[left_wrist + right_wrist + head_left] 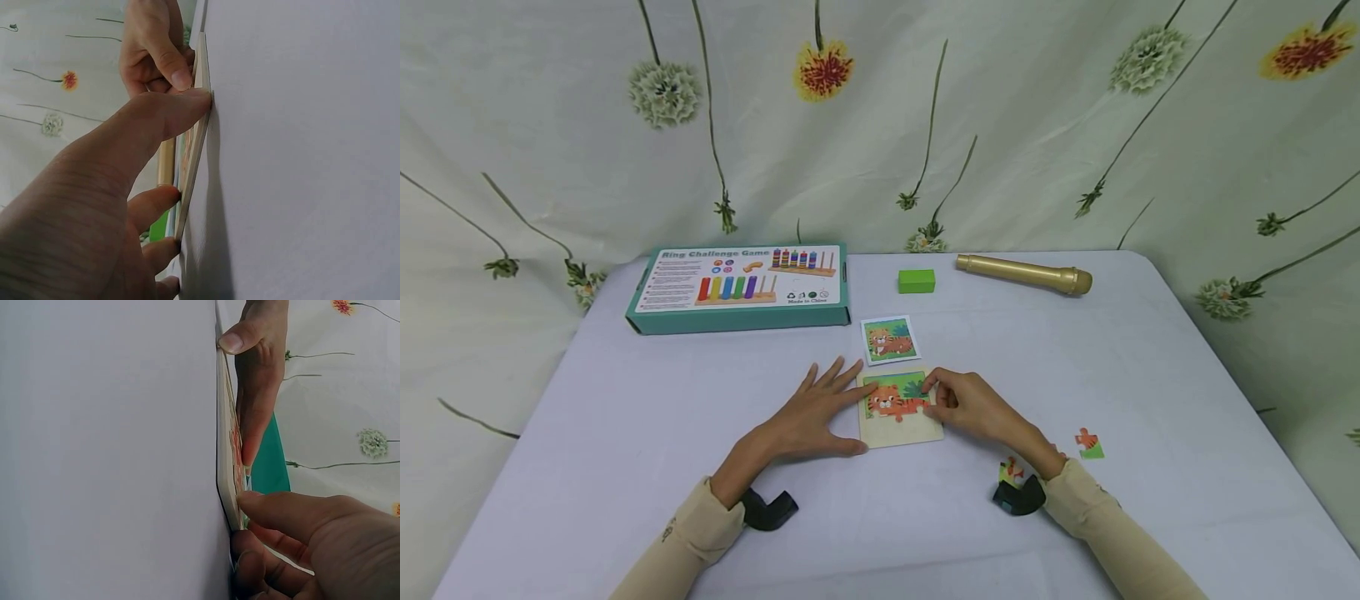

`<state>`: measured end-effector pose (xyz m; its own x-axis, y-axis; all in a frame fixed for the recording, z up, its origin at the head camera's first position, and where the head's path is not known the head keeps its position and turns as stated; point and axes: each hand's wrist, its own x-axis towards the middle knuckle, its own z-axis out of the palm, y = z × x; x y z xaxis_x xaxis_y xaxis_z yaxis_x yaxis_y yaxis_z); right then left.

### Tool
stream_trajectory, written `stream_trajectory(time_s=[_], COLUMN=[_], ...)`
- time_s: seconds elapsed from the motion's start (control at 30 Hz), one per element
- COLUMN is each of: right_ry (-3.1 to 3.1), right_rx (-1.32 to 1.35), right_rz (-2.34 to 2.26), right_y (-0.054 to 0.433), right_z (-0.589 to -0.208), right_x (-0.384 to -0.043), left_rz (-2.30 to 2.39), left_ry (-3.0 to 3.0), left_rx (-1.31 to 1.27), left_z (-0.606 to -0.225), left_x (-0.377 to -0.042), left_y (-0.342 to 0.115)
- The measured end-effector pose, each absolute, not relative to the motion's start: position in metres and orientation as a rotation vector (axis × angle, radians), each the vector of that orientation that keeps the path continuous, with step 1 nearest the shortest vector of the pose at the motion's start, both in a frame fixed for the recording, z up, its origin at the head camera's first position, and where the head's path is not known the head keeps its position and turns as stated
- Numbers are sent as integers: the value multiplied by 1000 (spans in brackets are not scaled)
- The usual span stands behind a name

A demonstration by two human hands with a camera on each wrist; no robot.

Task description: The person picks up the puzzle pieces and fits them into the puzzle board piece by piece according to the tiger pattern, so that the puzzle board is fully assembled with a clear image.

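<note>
A tiger jigsaw board (898, 432) lies in front of me, its upper part filled with picture pieces and its lower strip bare wood. My left hand (820, 414) spreads over its left side, a fingertip on the picture and the thumb at the lower left corner. At the right edge, my right hand (973, 403) pinches a puzzle piece with thumb and index finger, the other fingers curled. In the right wrist view the right thumb (275, 507) rests at the picture surface. Just behind the board is a tiger picture card (891, 339).
Two loose puzzle pieces lie to the right: one piece (1089, 443) beyond the right forearm, another piece (1010, 472) beside the black wrist camera (1021, 497). Toward the back are a teal game box (737, 317), a green block (917, 282) and a gold stick (1022, 273).
</note>
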<state>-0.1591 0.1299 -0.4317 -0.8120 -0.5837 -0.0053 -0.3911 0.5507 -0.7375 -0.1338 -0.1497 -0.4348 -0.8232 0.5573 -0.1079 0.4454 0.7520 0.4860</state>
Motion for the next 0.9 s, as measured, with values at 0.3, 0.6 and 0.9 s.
stream_trajectory(time_s=[0.3, 0.6, 0.9], right_ry=[2551, 2558, 2534], right_rx=[-795, -786, -791], right_rz=[-1116, -1101, -1127], right_y=[129, 129, 130], right_z=[-429, -429, -430], right_x=[-158, -157, -158], left_rz=[656, 661, 661], left_ry=[2706, 2704, 2706], left_rx=[788, 781, 774], left_z=[-434, -433, -433], left_x=[-133, -132, -131], left_y=[-149, -149, -149])
